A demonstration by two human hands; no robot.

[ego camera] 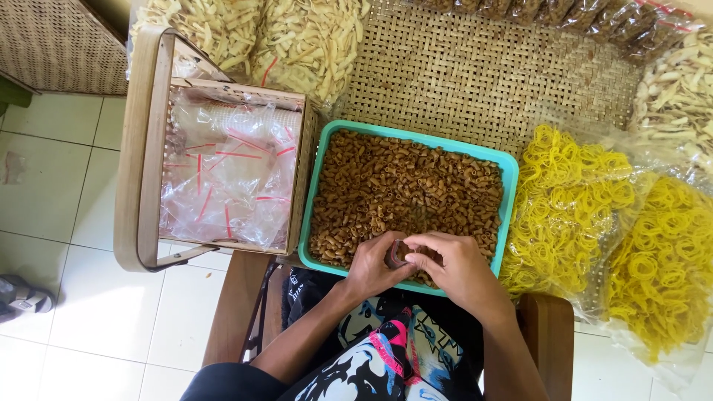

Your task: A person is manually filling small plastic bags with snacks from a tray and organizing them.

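Observation:
A teal tray (511,172) full of small brown curled snack pieces (405,189) rests on a woven bench in front of me. My left hand (373,263) and my right hand (451,265) meet over the tray's near edge. Together they grip a small clear bag (396,255) with brown pieces inside; my left hand holds its side, my right hand's fingers pinch at its top. Most of the bag is hidden by my fingers.
A wicker basket (141,156) holding empty clear bags with red strips (230,174) stands left of the tray. Bags of yellow ring crackers (575,204) lie to the right, bags of pale stick crackers (297,41) behind. White tiled floor (67,186) lies at left.

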